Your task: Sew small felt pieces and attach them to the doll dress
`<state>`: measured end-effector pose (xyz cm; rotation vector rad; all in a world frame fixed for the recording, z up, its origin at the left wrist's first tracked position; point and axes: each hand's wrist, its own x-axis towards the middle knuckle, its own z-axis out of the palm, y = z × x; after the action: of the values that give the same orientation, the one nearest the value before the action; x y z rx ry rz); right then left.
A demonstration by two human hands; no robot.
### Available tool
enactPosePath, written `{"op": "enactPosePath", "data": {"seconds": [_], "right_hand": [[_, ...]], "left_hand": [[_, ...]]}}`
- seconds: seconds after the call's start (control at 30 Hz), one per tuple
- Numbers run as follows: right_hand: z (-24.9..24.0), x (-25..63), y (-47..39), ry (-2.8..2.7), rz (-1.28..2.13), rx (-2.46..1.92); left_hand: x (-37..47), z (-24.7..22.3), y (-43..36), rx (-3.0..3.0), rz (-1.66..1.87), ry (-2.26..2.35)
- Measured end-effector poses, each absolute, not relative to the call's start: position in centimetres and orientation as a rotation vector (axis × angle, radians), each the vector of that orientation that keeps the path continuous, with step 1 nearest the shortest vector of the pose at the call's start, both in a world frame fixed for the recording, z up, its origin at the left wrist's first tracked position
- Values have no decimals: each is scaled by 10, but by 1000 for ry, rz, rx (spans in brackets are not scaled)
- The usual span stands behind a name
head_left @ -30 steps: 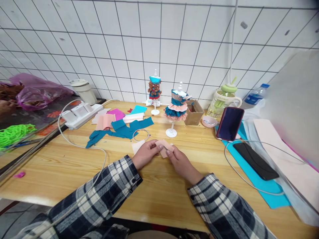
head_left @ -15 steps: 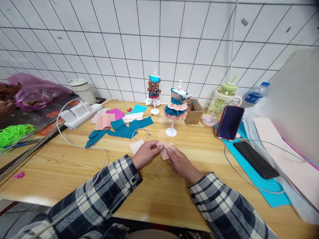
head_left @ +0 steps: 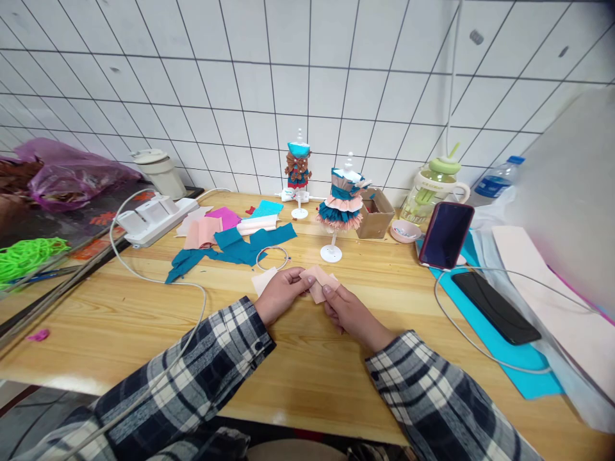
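Observation:
A small piece of pink crepe paper (head_left: 317,290) is pinched between both hands over the middle of the table. My left hand (head_left: 284,291) closes thumb and fingers on its left side. My right hand (head_left: 349,307) grips its right side, thumb on top. Just beyond my left hand lies a pale paper piece (head_left: 262,280), partly hidden. A thin ring (head_left: 271,258) rests behind it. Farther back stands a miniature dress form (head_left: 331,253) in a teal and pink ruffled paper dress, with another dress form (head_left: 300,212) in brown and blue behind it.
Paper scraps (head_left: 240,246) lie at the left, near a power strip (head_left: 154,223) whose cable crosses my left sleeve. Rightward are a cardboard box (head_left: 377,221), a small pink bowl (head_left: 405,231), a propped phone (head_left: 446,235), a black phone (head_left: 497,308) and a drink bottle (head_left: 429,192).
The pink paper has shifted slightly between my fingers and looks a little flatter. Both hands stay in about the same place; the camera view has moved slightly.

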<state>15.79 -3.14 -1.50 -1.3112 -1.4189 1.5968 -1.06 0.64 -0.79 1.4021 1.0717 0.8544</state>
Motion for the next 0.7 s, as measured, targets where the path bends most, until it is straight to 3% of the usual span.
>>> {"op": "enactPosePath", "data": {"seconds": [0.7], "right_hand": [[-14, 159, -32, -1380, 1630, -1280]], "left_hand": [[-11, -11, 8, 1359, 850, 1051]]}}
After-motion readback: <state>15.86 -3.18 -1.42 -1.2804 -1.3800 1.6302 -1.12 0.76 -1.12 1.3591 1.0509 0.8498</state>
